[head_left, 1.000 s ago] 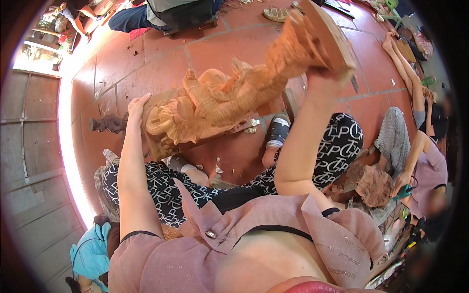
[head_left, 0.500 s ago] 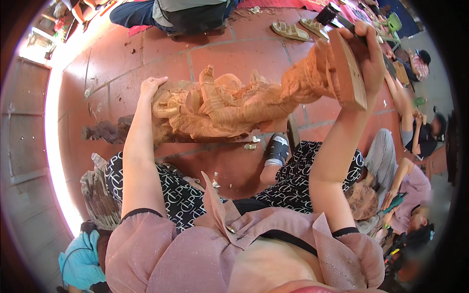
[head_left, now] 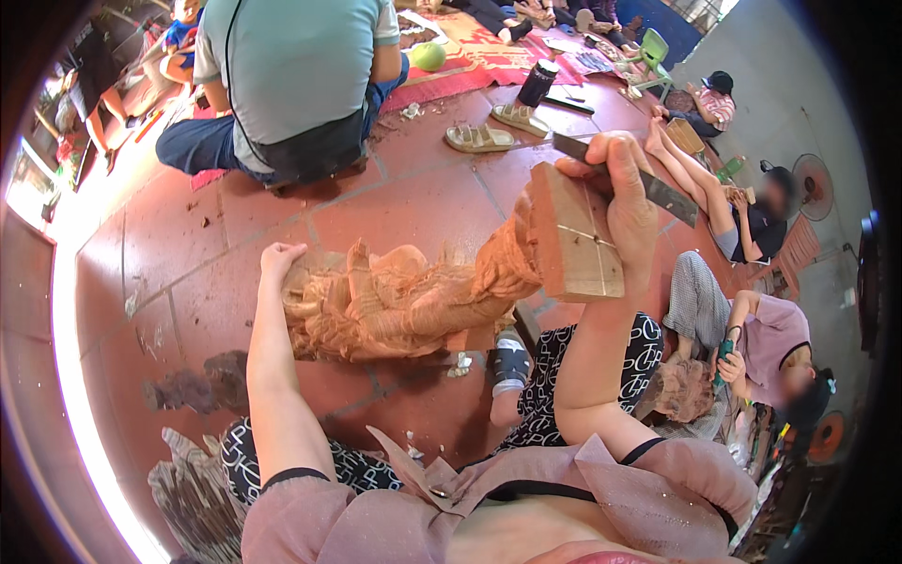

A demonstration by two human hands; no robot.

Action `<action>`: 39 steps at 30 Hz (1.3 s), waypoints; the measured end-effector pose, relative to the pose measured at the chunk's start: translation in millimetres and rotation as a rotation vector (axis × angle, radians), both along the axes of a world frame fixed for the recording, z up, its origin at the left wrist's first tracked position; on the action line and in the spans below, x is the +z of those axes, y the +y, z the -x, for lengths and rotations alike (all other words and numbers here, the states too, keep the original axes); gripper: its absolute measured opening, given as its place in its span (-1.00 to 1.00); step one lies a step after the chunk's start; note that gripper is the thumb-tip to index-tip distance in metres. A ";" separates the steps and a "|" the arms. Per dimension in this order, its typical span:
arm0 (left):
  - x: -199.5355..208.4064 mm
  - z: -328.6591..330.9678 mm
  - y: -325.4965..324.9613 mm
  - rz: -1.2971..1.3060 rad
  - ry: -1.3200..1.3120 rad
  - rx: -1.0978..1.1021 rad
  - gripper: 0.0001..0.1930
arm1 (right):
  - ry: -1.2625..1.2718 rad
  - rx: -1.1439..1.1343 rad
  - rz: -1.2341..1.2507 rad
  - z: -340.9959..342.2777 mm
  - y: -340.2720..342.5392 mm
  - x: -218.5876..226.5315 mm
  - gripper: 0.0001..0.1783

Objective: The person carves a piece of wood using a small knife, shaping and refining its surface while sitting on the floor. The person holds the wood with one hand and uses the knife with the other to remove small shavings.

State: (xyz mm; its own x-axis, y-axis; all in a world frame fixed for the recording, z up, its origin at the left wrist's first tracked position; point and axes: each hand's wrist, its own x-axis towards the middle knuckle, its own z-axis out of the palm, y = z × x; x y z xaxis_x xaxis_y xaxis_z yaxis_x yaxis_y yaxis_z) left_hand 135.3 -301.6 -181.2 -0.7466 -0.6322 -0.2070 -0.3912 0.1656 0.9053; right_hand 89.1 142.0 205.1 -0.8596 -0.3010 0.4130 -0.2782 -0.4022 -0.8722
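Observation:
A carved orange-brown wooden statue lies on its side across the space in front of me, above my knees. Its block-like base is at the right, with crossed lines on the bottom face. My left hand is closed on the statue's left end, its fingertips partly hidden. At the base, my right hand is wrapped round a dark, flat, bar-like tool whose ends stick out on both sides of the fingers. The tool's exact kind is unclear, and whether this hand also presses the base cannot be made out.
Ahead sits a person in a grey-green shirt, back turned. Beige sandals and a dark jar stand on the red tiles. A dark carved piece lies left. At right a person holds a green tool by another carving.
The view has tilted upward, showing more of the room. The statue's base has turned so its lined bottom face shows. My right hand still holds the bar, now seen more fully.

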 end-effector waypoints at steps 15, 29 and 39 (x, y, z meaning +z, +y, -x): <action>-35.9 24.0 -0.1 -0.177 -0.069 0.039 -0.70 | 0.061 0.044 -0.092 -6.5 -52.2 -1.0 -0.73; -8.5 27.6 4.2 -0.745 0.206 0.104 -0.27 | 0.221 0.051 -0.260 -11.6 -137.3 -11.8 -0.74; 117.9 -25.6 27.8 -0.743 0.307 0.122 -0.37 | 0.054 0.103 -0.099 15.0 -153.4 -34.1 -0.74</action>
State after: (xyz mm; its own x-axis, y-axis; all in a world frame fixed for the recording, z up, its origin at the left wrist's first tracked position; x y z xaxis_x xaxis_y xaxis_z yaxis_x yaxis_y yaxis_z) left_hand 160.9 -273.8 -63.3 -0.7731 -0.4909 -0.4016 -0.0837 -0.5486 0.8319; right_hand 74.1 -11.4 171.1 -0.7996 -0.4278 0.4216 -0.2875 -0.3436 -0.8940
